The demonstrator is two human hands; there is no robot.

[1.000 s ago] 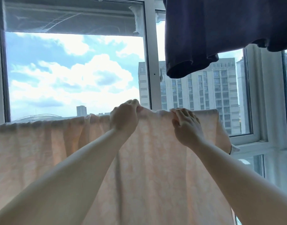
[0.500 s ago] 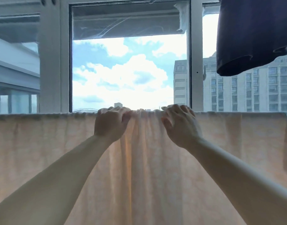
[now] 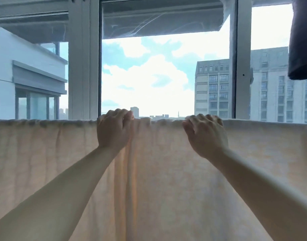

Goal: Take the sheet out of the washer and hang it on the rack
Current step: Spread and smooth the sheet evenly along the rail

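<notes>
I see the sheet (image 3: 166,180) hanging as a wide curtain across my whole lower view, blocking any reach forward below its top edge. Above that edge there is open air up to the window frame (image 3: 239,66), whose uprights stand close behind. My left hand (image 3: 112,129) and right hand (image 3: 206,134) sit on the top edge, well apart, with bunched folds between them. A dark garment (image 3: 302,40) hangs at upper right, crowding that corner.

sheet (image 3: 166,171): thin matt peach cloth, crinkled, light glows through | window frame (image 3: 83,66): smooth white | hanging garment (image 3: 302,40): dark matt cloth
</notes>
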